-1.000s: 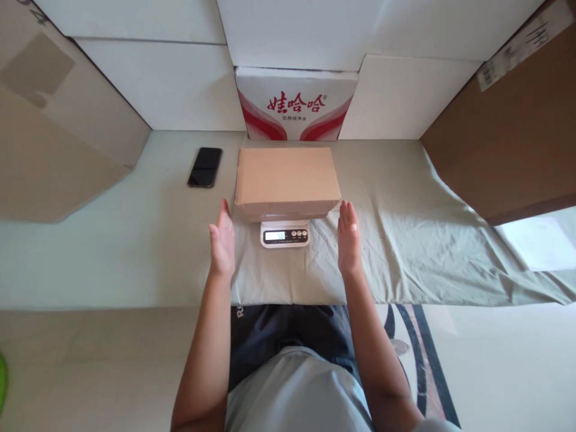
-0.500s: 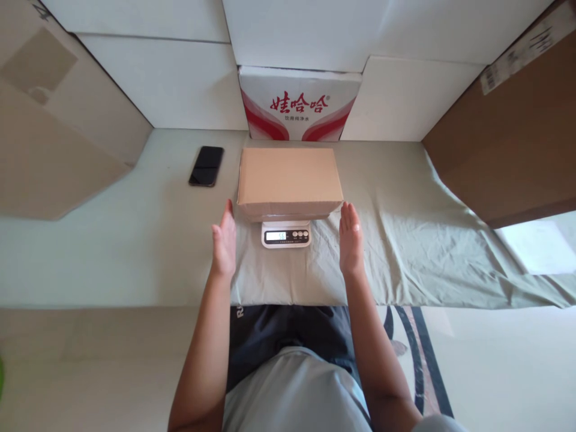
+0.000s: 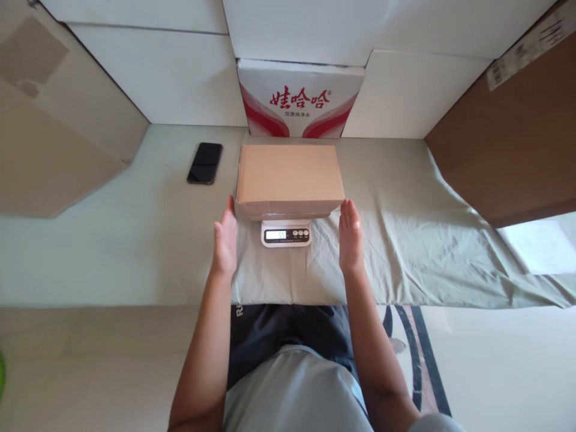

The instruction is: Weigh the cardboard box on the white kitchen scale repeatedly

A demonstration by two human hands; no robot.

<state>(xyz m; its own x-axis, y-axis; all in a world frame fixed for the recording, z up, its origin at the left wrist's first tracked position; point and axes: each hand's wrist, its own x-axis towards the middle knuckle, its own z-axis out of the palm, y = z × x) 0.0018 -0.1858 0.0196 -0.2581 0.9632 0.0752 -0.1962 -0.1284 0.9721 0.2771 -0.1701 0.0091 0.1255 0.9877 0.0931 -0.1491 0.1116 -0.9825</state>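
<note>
A closed brown cardboard box (image 3: 288, 179) rests on a small white digital scale (image 3: 285, 233), whose lit display shows below the box's near edge. My left hand (image 3: 224, 239) is held flat and upright just off the box's near left corner, fingertips almost at it. My right hand (image 3: 350, 235) mirrors it at the near right corner. Both palms face inward and hold nothing. Whether the fingertips touch the box is unclear.
A black phone (image 3: 205, 162) lies left of the box on the pale table (image 3: 112, 240). A grey-green cloth (image 3: 405, 240) covers the table's right part. A red-and-white carton (image 3: 299, 99) stands behind the box. Large cardboard boxes flank both sides (image 3: 49, 138) (image 3: 513, 138).
Both hands have edged slightly forward toward the box's near corners. The box and scale have stayed in place.
</note>
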